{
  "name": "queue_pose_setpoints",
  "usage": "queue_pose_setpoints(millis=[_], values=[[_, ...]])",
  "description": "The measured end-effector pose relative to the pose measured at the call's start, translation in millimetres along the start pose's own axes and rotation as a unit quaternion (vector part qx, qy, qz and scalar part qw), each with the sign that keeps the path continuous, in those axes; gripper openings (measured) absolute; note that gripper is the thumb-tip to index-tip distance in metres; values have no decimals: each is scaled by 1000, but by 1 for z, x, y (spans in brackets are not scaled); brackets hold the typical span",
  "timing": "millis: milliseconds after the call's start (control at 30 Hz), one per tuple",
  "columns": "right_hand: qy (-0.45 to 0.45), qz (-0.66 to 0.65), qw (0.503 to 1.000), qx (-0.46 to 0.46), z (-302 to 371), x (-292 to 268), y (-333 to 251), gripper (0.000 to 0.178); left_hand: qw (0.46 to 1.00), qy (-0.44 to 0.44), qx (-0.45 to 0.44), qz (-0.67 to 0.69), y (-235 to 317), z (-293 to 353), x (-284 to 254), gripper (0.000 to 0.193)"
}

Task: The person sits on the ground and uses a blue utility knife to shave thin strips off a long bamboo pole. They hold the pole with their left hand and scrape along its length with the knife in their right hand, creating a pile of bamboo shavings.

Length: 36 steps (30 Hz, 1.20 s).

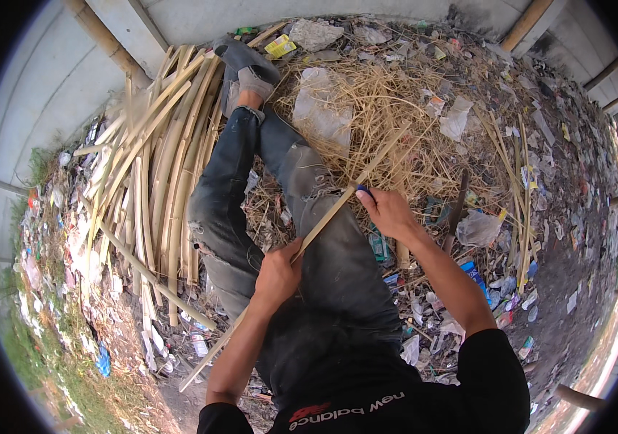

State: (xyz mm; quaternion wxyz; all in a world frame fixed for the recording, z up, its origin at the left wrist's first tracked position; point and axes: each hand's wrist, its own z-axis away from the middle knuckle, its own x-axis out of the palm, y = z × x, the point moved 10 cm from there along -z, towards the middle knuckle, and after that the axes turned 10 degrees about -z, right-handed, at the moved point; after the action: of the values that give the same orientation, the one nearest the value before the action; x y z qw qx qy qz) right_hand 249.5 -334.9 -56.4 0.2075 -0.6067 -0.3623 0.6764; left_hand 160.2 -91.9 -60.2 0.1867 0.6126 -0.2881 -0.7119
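Observation:
A long, pale bamboo strip [329, 216] lies slantwise across my lap, its far end over the straw and its near end beside my left forearm. My left hand [278, 275] is closed around it above my thighs. Farther along the strip, my right hand [390, 213] is closed on a small blue-handled tool [365, 191]. That tool touches or nearly touches the strip; its working end is too small to make out, and most of the handle is hidden in my fist. Beneath the strip are my dark, torn trousers [323, 282].
A pile of split bamboo strips [171, 181] lies to the left of my legs. Thin shavings [388, 101] are heaped ahead. Several thin strips [522, 202] and a dark stick [456, 210] lie at the right. Litter covers the ground, and a pale wall [41, 94] stands behind.

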Motion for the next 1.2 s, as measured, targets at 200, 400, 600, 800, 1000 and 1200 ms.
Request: queue_pose_setpoints(millis=[200,400,600,800,1000,1200], values=[[-21,27,999,11,17,31,-6,59,1000,9,-25,15,-5,2,4,33],[17,-2,997,73,-13,-29,62,60,1000,-28,-13,-4,-2,19,-17,34],[-81,36,995,-50,26,35,-20,57,1000,-13,11,-6,-9,19,-10,36],[10,57,998,0,-6,-2,37,58,999,-29,8,-26,-19,34,-26,36],[5,96,995,19,-5,-8,49,59,998,-50,11,-48,-19,45,-43,32],[-37,49,998,2,16,18,29,58,998,-42,2,-42,-41,57,-52,33]])
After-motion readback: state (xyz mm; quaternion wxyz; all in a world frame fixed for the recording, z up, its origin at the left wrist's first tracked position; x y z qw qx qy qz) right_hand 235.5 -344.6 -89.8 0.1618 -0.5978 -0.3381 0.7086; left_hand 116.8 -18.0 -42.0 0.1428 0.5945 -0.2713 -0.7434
